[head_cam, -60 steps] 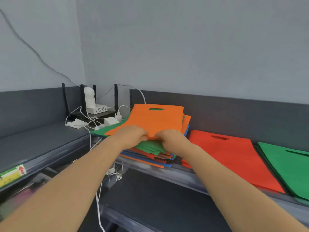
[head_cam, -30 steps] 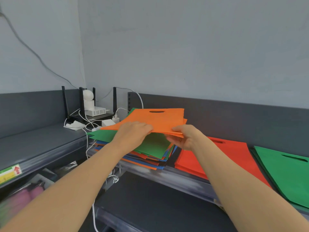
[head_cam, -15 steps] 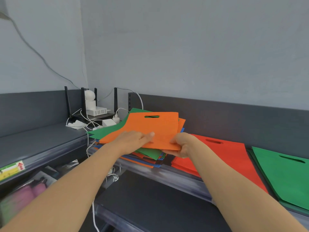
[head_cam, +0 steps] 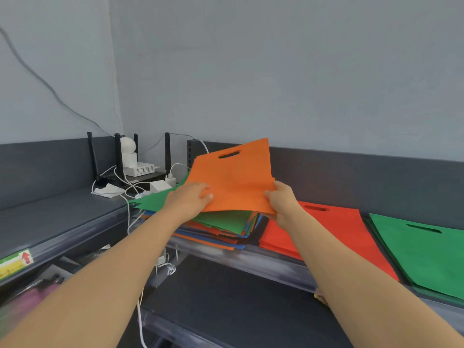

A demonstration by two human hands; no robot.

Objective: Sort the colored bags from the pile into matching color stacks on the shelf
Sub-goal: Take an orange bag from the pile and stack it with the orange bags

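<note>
Step in hand: taking the top bag off the pile; the orange bag [head_cam: 233, 182] is in the air, tilted with its handle slot toward the wall, and is not yet placed on any stack.
Left hand [head_cam: 189, 197]: grips the bag's lower left edge, fingers [head_cam: 208, 195] lying on the orange face.
Right hand [head_cam: 283, 200]: curled round the bag's lower right corner, pinching it.
Orange bag, place: centre of the frame, just above the pile, its near edge clear of the bags below.
Pile [head_cam: 221, 227]: mixed green, red, blue and orange bags, fanned unevenly at the middle of the shelf [head_cam: 263, 257]; a green bag [head_cam: 153, 200] lies on top and sticks out to the left.
Sorted stacks: a red stack [head_cam: 326, 227] just right of the pile and a green stack [head_cam: 426, 247] further right, both flat on the shelf.
Orange stack: none shows in the frame.
Next move, as I judge it: carry the bag sideways, flat, to an orange spot; it must not go on the red stack, whose colour is close. If no orange stack exists, bare shelf has to be found to start one.
Risk: the thin bag may drag the loose green one off the pile.
Upper left: a router [head_cam: 138, 168] and white cables [head_cam: 125, 182], apart from the work.
</note>
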